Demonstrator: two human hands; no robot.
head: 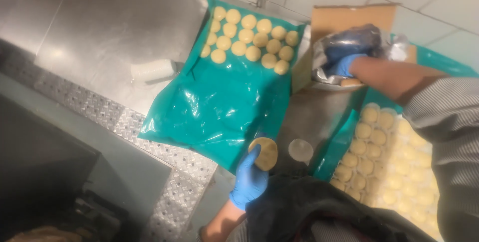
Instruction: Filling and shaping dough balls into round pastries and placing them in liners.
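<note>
Left hand [249, 178] in blue glove grips a round dough disc [263, 153] over the green plastic sheet [219, 107] on the steel counter [100, 32]. Right hand [347, 64], also gloved, reaches into a plastic bag [349, 42] in a cardboard box [344, 17]. Rows of dough discs [249, 37] lie on the sheet's far end.

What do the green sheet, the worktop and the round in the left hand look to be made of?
Green sheet: thin glossy plastic film, wrinkled with bright glints. Worktop: brushed metal, likely stainless steel, dull grey sheen. Round in the left hand: pale yellow, matte, probably dough.

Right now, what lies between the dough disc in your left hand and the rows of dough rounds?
Head view: only bare teal plastic sheet between the disc and the rounds.
</note>
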